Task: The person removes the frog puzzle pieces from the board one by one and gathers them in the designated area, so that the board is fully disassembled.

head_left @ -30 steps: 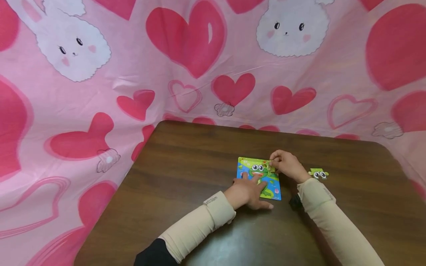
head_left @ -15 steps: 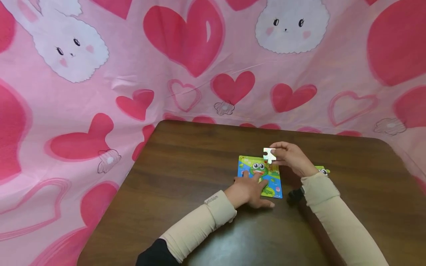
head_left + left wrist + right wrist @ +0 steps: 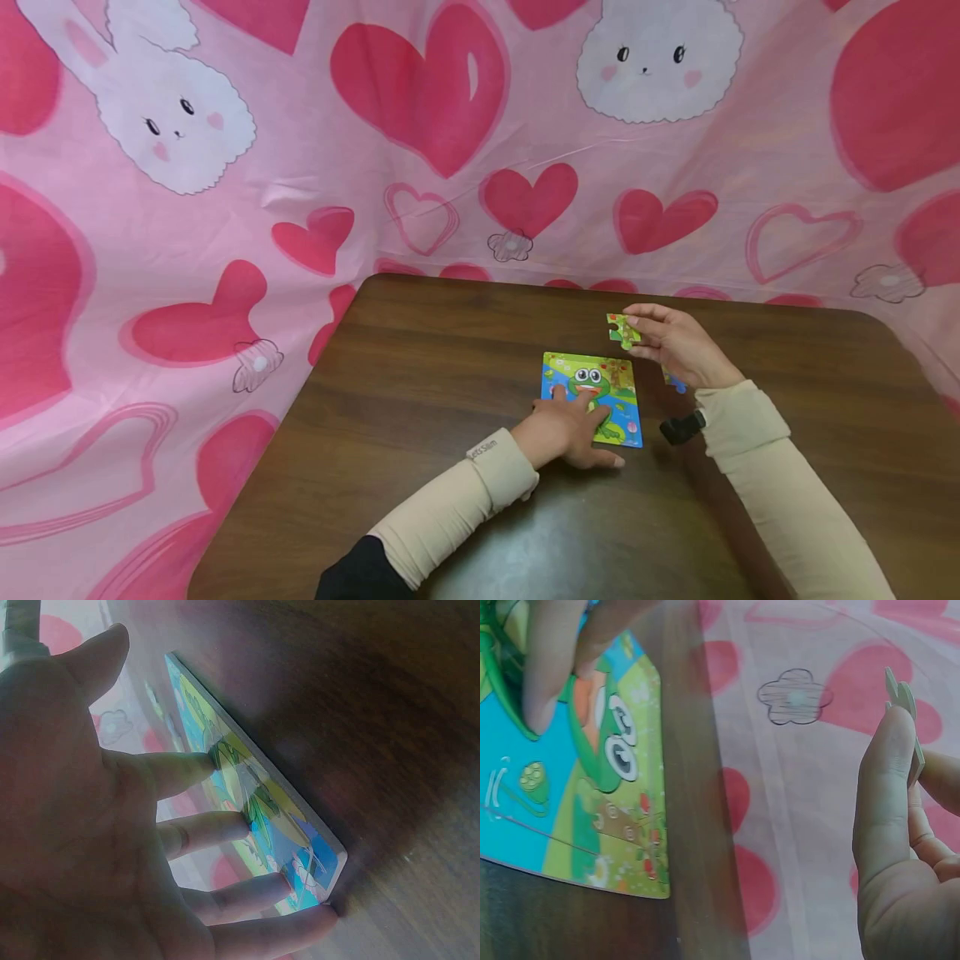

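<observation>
A square frog puzzle board (image 3: 625,392) lies flat on the table, its top a green meadow over blue water. My left hand (image 3: 564,435) rests on its lower left part with fingers spread, covering some of the frog. In the left wrist view the fingertips (image 3: 232,825) touch the picture and the little finger lies at the board's corner. Above the board's top right corner my right hand (image 3: 681,346) pinches a green jigsaw piece (image 3: 624,330) between thumb and fingers. The right wrist view shows that jigsaw piece (image 3: 907,701) edge-on, raised past the thumb tip.
Another jigsaw piece (image 3: 675,382) with blue and green on it lies on the table, partly hidden beneath the right hand. The brown wooden table (image 3: 450,358) meets a pink cloth (image 3: 435,125) with hearts and rabbits at its back and left edges.
My right hand has lifted the jigsaw piece from the board's top right, up and away, turning its pale back over to the printed side. The left hand stays on the board.
</observation>
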Available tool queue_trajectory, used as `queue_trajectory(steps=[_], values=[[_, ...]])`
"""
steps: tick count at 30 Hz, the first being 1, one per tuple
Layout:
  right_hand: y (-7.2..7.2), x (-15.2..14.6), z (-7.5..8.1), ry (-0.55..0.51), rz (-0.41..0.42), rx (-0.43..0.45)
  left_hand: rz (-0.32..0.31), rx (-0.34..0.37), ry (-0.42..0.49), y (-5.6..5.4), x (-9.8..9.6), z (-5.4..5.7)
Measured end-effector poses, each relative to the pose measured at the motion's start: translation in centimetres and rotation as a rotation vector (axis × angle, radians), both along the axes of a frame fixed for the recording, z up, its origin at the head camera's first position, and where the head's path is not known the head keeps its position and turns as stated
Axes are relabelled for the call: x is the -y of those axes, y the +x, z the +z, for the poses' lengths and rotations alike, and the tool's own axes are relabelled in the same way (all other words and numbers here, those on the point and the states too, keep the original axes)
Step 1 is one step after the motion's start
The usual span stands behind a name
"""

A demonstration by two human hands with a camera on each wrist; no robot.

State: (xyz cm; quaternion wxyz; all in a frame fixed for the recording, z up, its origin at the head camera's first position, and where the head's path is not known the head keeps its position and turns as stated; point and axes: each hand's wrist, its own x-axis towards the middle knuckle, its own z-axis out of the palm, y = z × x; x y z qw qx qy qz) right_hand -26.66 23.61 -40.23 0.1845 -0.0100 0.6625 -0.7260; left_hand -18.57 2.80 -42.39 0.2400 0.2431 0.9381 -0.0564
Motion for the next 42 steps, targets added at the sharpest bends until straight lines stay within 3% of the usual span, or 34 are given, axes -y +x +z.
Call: queue_trajectory(steps=[11,16,27,42], values=[[-0.2,-0.9,1.4,-0.099,-0.007,-0.008,0.004,-0.004,0.004,-0.3,0.2,0.1],[0.1,-1.8,1.4,-0.082,-0.018,-0.004,-0.003,-0.009,-0.004,-0.4,0.3,0.0],[0.9,-5.9,0.1,-0.179,-0.087,0.051,-0.011,-0.03,-0.019,-0.3,0.3,-0.2],[2.5,-11.7,-1.9,-0.373,-0.073,0.054,-0.014,-0.057,-0.028,0.1,-0.1,-0.4]])
